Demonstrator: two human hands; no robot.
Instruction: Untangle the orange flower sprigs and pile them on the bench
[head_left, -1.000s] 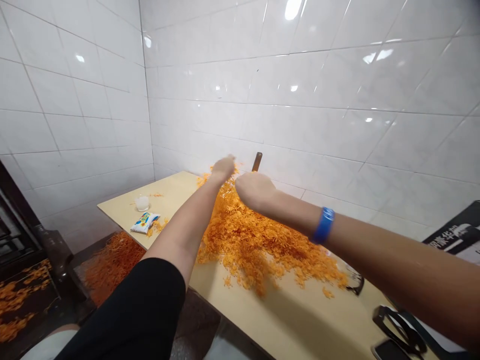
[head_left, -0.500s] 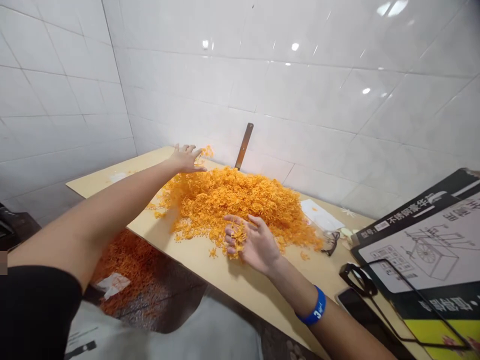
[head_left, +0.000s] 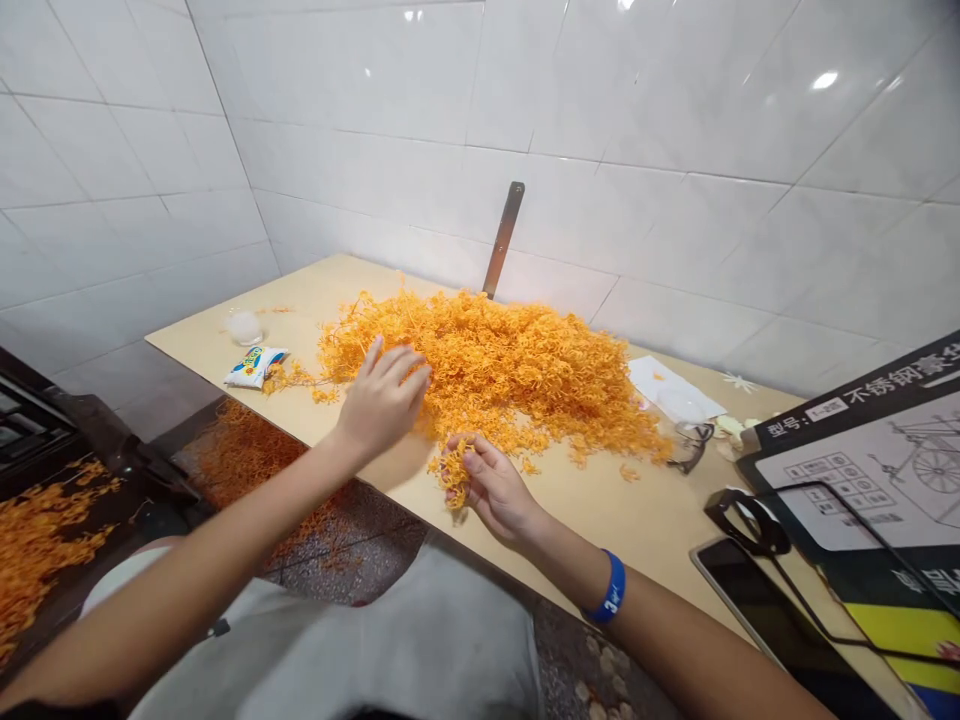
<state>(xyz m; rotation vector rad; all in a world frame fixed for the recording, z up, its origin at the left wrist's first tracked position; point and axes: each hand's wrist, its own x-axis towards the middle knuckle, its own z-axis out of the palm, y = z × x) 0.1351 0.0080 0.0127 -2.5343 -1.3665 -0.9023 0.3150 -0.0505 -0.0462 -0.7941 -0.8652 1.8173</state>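
A large heap of small, branching orange pieces (head_left: pixel 510 350), like plastic flower sprigs, covers the middle of the pale table (head_left: pixel 600 530). My right hand (head_left: pixel 499 492) is closed on a small bunch of orange sprigs (head_left: pixel 453 472) in front of the heap, palm turned up. On its wrist sits a blue band (head_left: pixel 609 588). My left hand (head_left: pixel 384 400) hovers at the heap's near left side, back of the hand towards me. Its fingers are loosely bent and a little apart, and no piece shows in them.
A flat metal strip (head_left: pixel 504 240) stands behind the heap against the tiled wall. To the left lie a small packet (head_left: pixel 255 366) and a whitish round thing (head_left: pixel 244 326). At right are white paper (head_left: pixel 675 388), glasses (head_left: pixel 691 448), a phone (head_left: pixel 780 620) and a printed box (head_left: pixel 862 470).
My left hand has come back from the far left of the heap towards me and my right hand. My right fingers have closed more around the orange bunch. The view has shifted.
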